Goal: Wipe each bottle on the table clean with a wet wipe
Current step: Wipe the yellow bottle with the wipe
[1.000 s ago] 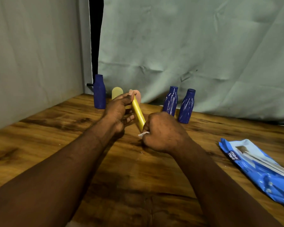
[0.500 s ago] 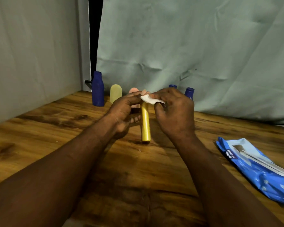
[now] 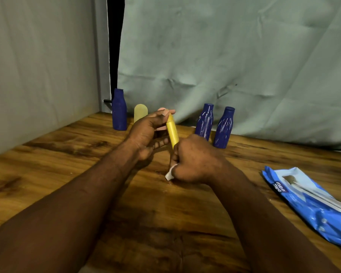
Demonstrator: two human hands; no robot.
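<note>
A slim yellow bottle is tilted above the table's middle. My left hand pinches its top end with fingertips. My right hand is wrapped around its lower end with a white wet wipe that pokes out under the fist. Three dark blue bottles stand at the back: one at the left and two at the right. A pale yellow bottle and a pink bottle, mostly hidden by my left hand, stand between them.
A blue wet-wipe pack lies flat at the right of the wooden table. Grey-green cloth hangs behind the table and a grey wall closes the left side.
My right hand slid with the wipe from the bottle's top down to its lower end. The yellow bottle went from upright to tilted, its top still in my left fingers.
</note>
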